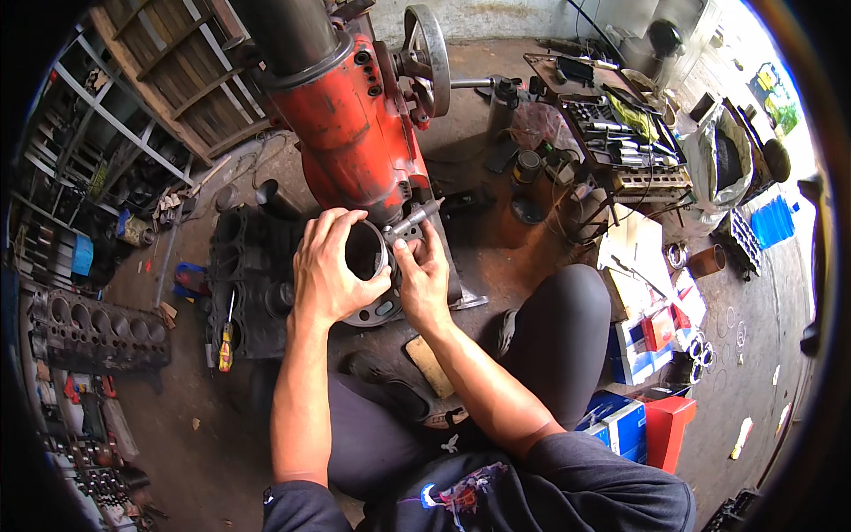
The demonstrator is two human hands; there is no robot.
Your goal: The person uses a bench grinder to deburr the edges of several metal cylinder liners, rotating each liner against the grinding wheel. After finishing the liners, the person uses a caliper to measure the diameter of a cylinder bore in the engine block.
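Note:
In front of me, my left hand is wrapped round the near-left side of a metal cylinder sleeve, its thumb and fingers apart across the round dark opening. My right hand pinches a slim silver tool with a stepped barrel, like a micrometer, between thumb and fingers. That tool lies slantwise next to the sleeve's right rim; whether it touches the rim I cannot tell. Right behind both hands stands a red machine with a dark column. Below the sleeve shows a grey metal part with holes.
A dark engine block lies left of my hands, with a yellow screwdriver beside it. Another block sits farther left. At right are a tool-laden table and blue and white boxes. A handwheel juts from the machine.

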